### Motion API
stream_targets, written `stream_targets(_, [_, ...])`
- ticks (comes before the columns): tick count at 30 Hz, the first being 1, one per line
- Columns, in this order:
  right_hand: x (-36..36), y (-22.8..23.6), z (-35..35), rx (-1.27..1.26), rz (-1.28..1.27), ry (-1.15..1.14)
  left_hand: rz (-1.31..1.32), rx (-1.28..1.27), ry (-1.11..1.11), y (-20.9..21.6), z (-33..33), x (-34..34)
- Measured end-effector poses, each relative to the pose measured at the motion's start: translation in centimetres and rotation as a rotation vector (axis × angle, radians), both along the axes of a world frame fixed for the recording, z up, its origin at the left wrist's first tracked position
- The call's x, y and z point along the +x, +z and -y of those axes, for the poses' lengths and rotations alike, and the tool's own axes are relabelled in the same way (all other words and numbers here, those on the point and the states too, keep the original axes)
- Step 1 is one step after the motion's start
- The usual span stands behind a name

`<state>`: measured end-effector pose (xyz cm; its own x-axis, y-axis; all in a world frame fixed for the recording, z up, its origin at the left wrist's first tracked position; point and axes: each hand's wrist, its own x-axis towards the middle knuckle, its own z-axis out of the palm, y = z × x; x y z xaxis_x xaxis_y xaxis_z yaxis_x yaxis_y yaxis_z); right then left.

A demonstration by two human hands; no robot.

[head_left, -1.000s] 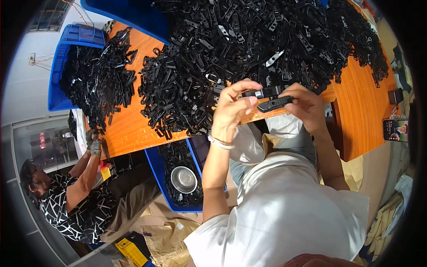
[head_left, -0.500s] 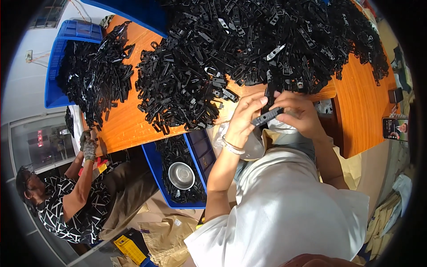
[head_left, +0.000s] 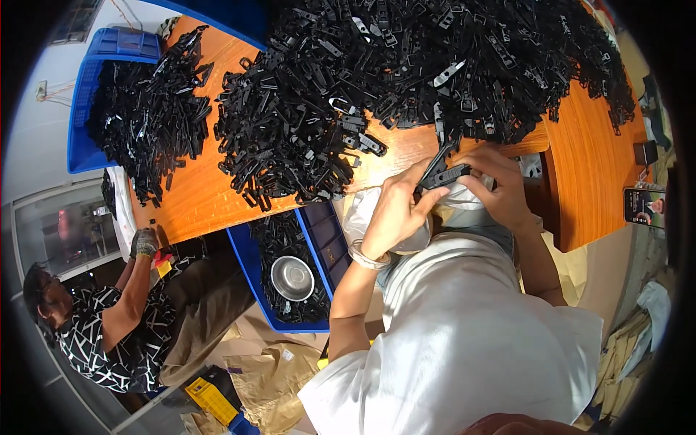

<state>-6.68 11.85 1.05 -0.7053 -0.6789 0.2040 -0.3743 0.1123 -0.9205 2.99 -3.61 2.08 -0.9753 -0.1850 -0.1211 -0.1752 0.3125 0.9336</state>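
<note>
At the table's near edge my left hand (head_left: 399, 210) is closed on a ribbed black plastic part (head_left: 446, 176), its thumb pressed along the lower side. My right hand (head_left: 502, 190) has curled fingers and thumb pinching the part's right end. A second, slimmer black plastic piece (head_left: 436, 161) slants upward from beside my left fingers toward the pile; whether it is held too I cannot tell. Just beyond both hands lies a large heap of black plastic parts (head_left: 406, 69), with a few silvery pieces among them.
A blue crate (head_left: 81, 134) at the left spills more black parts onto the wooden table (head_left: 185, 210). Below the table edge, a metal bowl (head_left: 293, 278) sits on parts in another blue crate (head_left: 272, 317). A person with gloved hands (head_left: 145, 243) sits at the left. A phone (head_left: 645, 206) stands at the right.
My left hand has turned and lowered, its thumb now lying against the ribbed part. That part has tilted and come nearer the slim piece. The co-worker's hands have shifted slightly down.
</note>
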Motion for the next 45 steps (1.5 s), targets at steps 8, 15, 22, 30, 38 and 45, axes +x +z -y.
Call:
stream_targets(8, [-0.1, 0.3, 0.5, 0.009, 0.105, 0.141, -0.001, -0.187, -0.062, 0.5, 0.3, 1.1])
stream_targets(15, [-0.5, -0.1, 0.4, 0.079, 0.071, 0.182, 0.059, -0.104, -0.052, -0.4, 0.3, 1.6])
stream_targets(22, [0.7, -2.4, 0.2, 0.127, 0.057, 0.169, -0.204, -0.715, 0.195, -2.0, 4.4, 1.1])
stream_targets(30, [2.0, -4.0, -0.2, 0.112, -0.071, 0.104, -0.123, -1.126, 0.143, -2.6, 7.8, -0.3])
stream_targets(38, [-1.5, -4.0, -4.1, 0.186, -0.279, -0.584, -0.306, -0.68, 0.412, -2.8, 7.2, -1.8])
stream_targets(45, [-9.0, -5.8, -8.2, 0.394, -0.411, -0.97, -0.398, -0.435, 0.595, -2.4, 6.6, -3.7])
